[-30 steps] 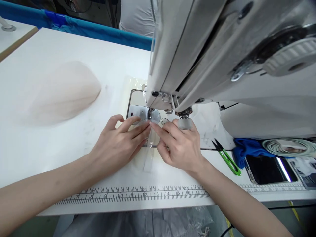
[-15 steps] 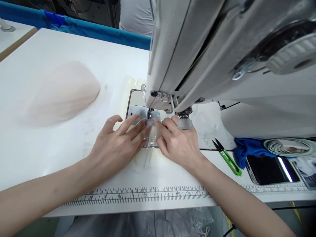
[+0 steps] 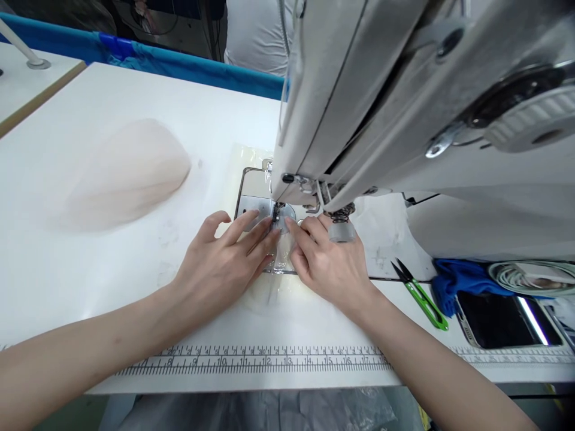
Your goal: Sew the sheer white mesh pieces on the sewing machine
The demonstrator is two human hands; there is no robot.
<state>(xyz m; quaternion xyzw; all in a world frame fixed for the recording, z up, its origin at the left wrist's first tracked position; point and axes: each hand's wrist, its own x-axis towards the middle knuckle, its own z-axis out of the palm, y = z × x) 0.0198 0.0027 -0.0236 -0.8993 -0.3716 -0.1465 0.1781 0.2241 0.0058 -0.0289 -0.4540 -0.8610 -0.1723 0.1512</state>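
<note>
Printed on the ruler strip (image 3: 269,361) along the near edge of the bench (image 3: 215,114): in the lower, larger row, 8, 9, 10, 11, 12, 13, 14, 15, 16 and 17, climbing from left to right. In the upper row, smaller digits, mostly too fine to read with certainty. Toward the far right end, likewise too small.

counter (image 3: 112,275), white, ruler scale (image 3: 265,362) printed along front edge. on it: one sewing machine (image 3: 359,131); one pale sheer piece (image 3: 144,173), left; green-handled snips (image 3: 424,301), blue cloth (image 3: 449,286) and phone (image 3: 498,317), right.
</note>
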